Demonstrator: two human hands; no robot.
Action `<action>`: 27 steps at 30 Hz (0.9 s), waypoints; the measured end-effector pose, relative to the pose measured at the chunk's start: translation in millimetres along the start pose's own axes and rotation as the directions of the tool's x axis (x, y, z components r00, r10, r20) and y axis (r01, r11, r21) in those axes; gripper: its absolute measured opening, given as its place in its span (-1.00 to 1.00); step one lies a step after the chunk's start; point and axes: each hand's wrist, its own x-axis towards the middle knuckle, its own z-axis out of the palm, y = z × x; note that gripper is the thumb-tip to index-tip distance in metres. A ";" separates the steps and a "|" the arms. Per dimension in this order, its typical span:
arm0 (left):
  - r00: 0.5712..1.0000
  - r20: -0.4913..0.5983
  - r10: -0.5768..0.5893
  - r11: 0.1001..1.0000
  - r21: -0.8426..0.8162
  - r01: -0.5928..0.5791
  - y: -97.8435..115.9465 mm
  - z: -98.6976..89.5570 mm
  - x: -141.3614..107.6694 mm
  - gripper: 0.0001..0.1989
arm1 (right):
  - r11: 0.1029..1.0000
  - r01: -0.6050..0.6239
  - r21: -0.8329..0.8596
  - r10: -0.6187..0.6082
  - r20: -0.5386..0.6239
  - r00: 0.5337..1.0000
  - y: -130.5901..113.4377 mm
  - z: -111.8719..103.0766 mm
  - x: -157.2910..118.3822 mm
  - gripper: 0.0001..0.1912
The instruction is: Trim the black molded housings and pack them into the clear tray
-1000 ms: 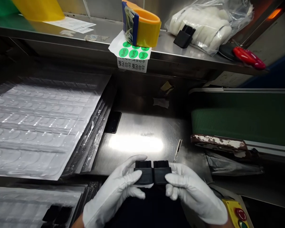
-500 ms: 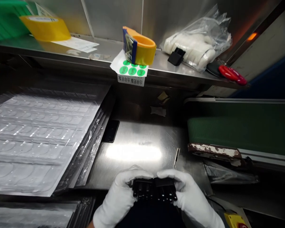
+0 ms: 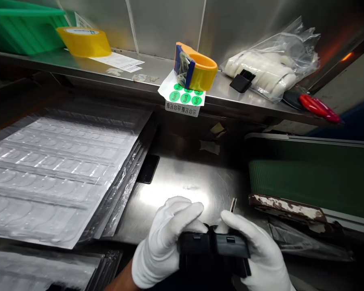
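Observation:
At the bottom of the head view, my left hand (image 3: 162, 242), in a white glove, is closed around black power adapters (image 3: 194, 243) with a small slot on the top face. My right hand (image 3: 262, 250), gloved too, grips more black power adapters (image 3: 232, 245) held side by side with the left ones. Their lower parts sink into shadow, so how many each hand holds is unclear. Just beyond my right fingers, a thin metal tool, perhaps tweezers (image 3: 233, 204), lies on the steel table (image 3: 130, 218).
Stacked clear plastic trays (image 3: 57, 161) stand left, beside a dark phone (image 3: 148, 169). A green conveyor belt (image 3: 315, 186) runs at right. The shelf above bears a tape dispenser (image 3: 203, 74), yellow tape (image 3: 85, 44), RoHS stickers (image 3: 185, 98), bagged gloves (image 3: 261, 70) and a green bin (image 3: 33, 32).
The adapters have turned: their prongs showed before, now slotted faces point up. My left fingers have lifted and spread over the top. The view has shifted slightly.

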 end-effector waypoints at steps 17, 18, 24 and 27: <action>0.995 0.024 -0.102 0.995 -0.018 0.102 -5.5 3.9 -9.8 -0.35 | 0.986 0.062 -0.156 -0.059 0.026 0.998 -0.7 -4.7 3.9 -0.35; 0.995 0.028 -0.091 0.995 -0.032 0.092 -6.5 3.5 -10.2 -0.39 | 0.982 0.073 -0.172 -0.067 0.037 0.997 -0.6 -4.6 4.3 -0.36; 0.969 0.043 -0.244 0.865 -0.443 0.237 -9.1 6.8 -18.2 -0.66 | 0.992 -0.073 0.100 0.076 -0.020 0.997 -3.0 4.4 5.9 -0.56; 0.875 0.115 -0.471 0.472 -0.805 0.360 -3.5 18.2 -25.6 -0.70 | 0.760 -0.318 0.567 0.356 0.045 0.933 -2.8 13.1 -0.9 -0.56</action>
